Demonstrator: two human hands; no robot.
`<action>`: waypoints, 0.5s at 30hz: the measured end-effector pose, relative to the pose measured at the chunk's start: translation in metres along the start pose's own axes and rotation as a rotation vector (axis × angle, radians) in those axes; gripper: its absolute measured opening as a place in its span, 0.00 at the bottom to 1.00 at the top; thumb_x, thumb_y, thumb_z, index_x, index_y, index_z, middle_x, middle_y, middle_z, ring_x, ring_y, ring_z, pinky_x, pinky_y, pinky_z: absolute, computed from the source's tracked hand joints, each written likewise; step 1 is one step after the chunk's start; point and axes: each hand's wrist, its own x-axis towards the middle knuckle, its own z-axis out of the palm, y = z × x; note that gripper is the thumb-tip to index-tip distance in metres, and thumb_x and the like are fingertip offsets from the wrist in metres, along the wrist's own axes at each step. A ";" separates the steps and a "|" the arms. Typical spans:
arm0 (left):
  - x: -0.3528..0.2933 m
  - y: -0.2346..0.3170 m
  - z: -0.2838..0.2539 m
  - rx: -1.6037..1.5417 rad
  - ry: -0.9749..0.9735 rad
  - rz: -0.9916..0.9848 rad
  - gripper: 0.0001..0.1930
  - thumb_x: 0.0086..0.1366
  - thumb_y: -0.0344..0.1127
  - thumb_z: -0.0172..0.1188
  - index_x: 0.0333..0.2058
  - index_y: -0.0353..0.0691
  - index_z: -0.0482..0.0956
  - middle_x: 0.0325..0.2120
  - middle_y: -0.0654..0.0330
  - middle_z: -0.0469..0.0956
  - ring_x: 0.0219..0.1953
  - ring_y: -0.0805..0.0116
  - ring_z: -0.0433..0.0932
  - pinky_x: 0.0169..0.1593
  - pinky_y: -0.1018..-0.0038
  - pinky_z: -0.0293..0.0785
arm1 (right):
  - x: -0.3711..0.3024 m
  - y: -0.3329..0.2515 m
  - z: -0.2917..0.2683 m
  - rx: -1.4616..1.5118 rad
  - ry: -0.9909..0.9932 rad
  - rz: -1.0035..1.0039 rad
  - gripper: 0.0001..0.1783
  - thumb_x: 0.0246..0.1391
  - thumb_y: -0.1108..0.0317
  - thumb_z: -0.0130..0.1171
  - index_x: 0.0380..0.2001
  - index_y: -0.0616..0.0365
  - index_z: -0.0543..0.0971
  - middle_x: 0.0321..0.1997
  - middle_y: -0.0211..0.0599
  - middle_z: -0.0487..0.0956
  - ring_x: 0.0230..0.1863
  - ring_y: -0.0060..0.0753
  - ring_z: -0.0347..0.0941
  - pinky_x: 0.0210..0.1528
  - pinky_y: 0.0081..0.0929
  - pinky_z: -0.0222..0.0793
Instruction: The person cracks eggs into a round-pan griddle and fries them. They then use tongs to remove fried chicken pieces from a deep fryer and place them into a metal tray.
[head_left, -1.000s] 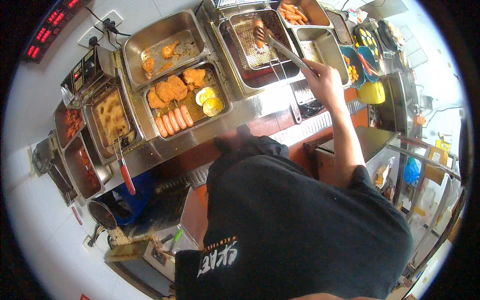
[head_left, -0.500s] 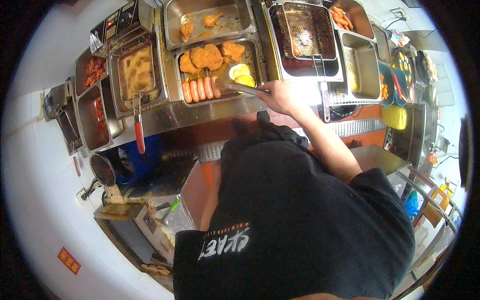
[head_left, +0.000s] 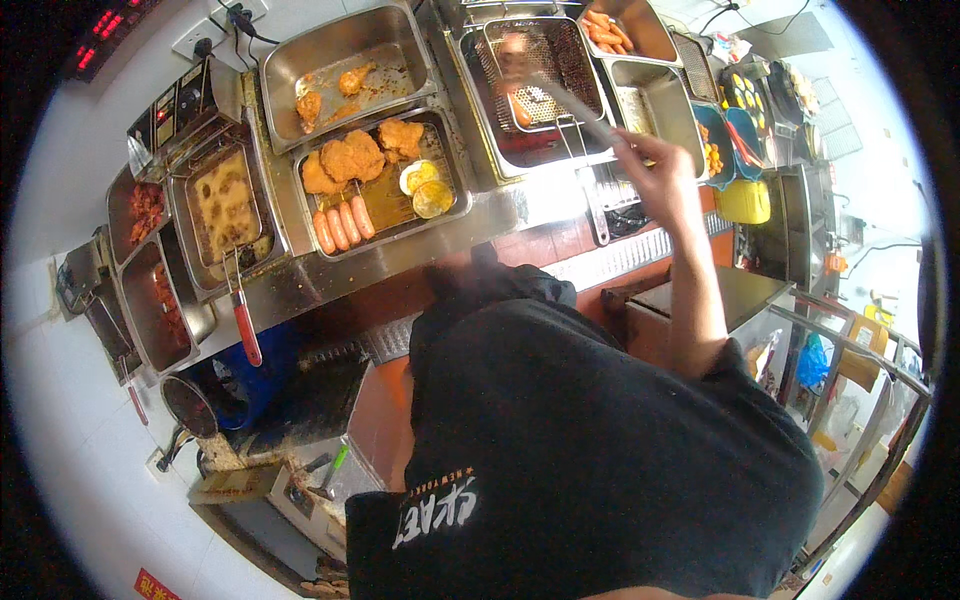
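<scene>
My right hand (head_left: 660, 175) is closed around the handle of metal tongs (head_left: 577, 103). The tongs reach over a wire fry basket (head_left: 572, 62) that sits in a fryer. Around their far end is a blurred reddish-brown shape; it looks like a sausage, but the grip on it is smeared. A sausage (head_left: 520, 108) lies in the basket below. To the left, a rack tray (head_left: 420, 222) holds a row of sausages (head_left: 344, 222), several breaded fried cutlets (head_left: 350, 157) and two round fried eggs (head_left: 428, 190). My left hand is out of view.
A deep metal pan (head_left: 290, 60) with fried chicken pieces stands behind the tray. Left of it, another fryer (head_left: 225, 205) holds browned food under a red-handled basket (head_left: 246, 330). Pans of sausages (head_left: 608, 35) and a yellow container (head_left: 742, 202) are on the right.
My right hand and the tongs have moved from the rack tray, rightward and away, over the fry basket. The sausage row in the tray is one shorter. The whole view has shifted.
</scene>
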 end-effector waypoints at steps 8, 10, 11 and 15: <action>0.001 0.013 -0.017 -0.010 0.039 0.044 0.16 0.74 0.40 0.58 0.48 0.31 0.85 0.43 0.51 0.86 0.45 0.61 0.83 0.51 0.66 0.77 | 0.002 -0.009 0.016 -0.184 0.039 -0.057 0.20 0.64 0.55 0.65 0.53 0.56 0.87 0.38 0.48 0.89 0.38 0.37 0.87 0.44 0.35 0.79; -0.004 0.012 -0.018 -0.013 0.046 0.034 0.16 0.74 0.39 0.58 0.48 0.32 0.85 0.43 0.51 0.86 0.45 0.61 0.83 0.51 0.66 0.77 | -0.003 -0.033 0.042 -0.085 -0.145 -0.120 0.20 0.65 0.56 0.65 0.54 0.57 0.86 0.40 0.47 0.89 0.41 0.29 0.86 0.47 0.33 0.79; -0.006 0.010 -0.017 -0.015 0.042 0.030 0.16 0.74 0.39 0.58 0.48 0.32 0.85 0.43 0.51 0.86 0.45 0.61 0.83 0.51 0.66 0.77 | -0.004 -0.045 0.063 -0.099 -0.387 -0.092 0.20 0.64 0.56 0.66 0.53 0.56 0.87 0.41 0.47 0.89 0.41 0.31 0.85 0.48 0.33 0.79; -0.016 -0.004 -0.013 -0.026 0.040 0.009 0.16 0.74 0.39 0.58 0.48 0.32 0.85 0.43 0.51 0.86 0.45 0.61 0.83 0.51 0.66 0.77 | -0.001 -0.065 0.194 -0.183 -0.658 -0.183 0.23 0.60 0.48 0.66 0.48 0.55 0.89 0.40 0.53 0.87 0.45 0.52 0.85 0.51 0.43 0.79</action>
